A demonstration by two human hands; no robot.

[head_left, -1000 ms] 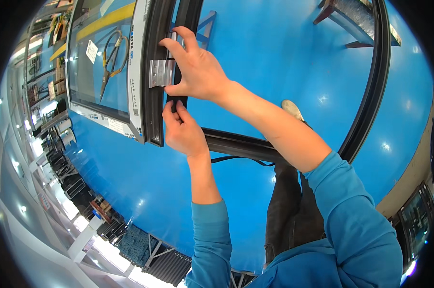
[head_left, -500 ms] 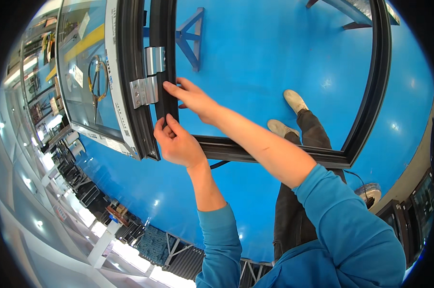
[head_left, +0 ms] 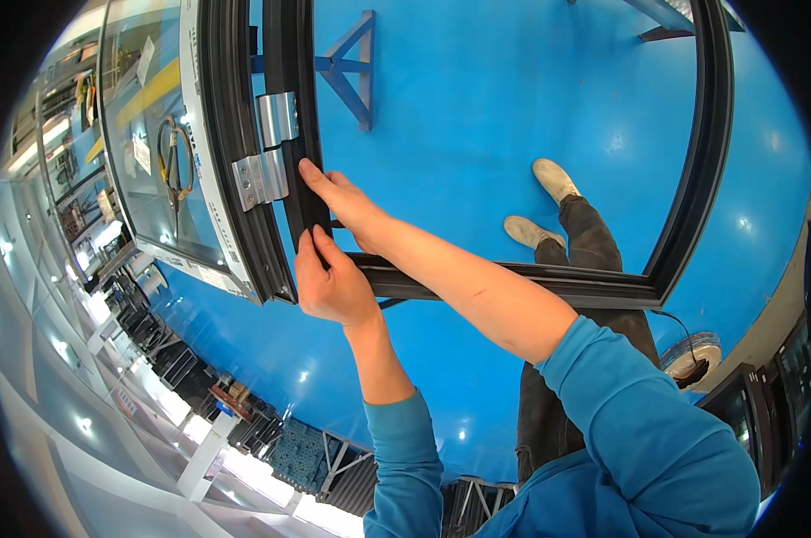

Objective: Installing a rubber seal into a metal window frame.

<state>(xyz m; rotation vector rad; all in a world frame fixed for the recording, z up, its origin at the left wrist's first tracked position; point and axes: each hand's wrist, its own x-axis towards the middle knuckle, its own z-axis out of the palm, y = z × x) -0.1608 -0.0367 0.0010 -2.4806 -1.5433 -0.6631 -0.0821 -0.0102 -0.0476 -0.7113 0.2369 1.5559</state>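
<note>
A dark window frame (head_left: 300, 125) stands in front of me, joined by a silver hinge (head_left: 277, 119) to a glazed sash (head_left: 210, 108) at the left. My right hand (head_left: 350, 204) grips the frame's upright bar just below the hinge, its thumb on the front face and other fingers behind, mostly hidden. Lower on the same bar, near the corner, my left hand (head_left: 336, 285) is closed with thumb and fingertips against the edge. Any small piece between those fingertips cannot be made out. Scissors with yellow and black handles (head_left: 172, 161) lie over the sash's glass.
The frame's lower bar (head_left: 513, 280) runs right beneath my right forearm. Behind it are a blue floor (head_left: 459, 125) and a blue triangular stand (head_left: 366, 72). A coil (head_left: 695, 359) with a cable lies at the right. Racks and stacked profiles (head_left: 352, 489) line the lower left.
The hinge and upright bar sit slightly further left in view. My right hand has slid a little down the bar, its thumb now flatter along it. The left hand stays near the corner.
</note>
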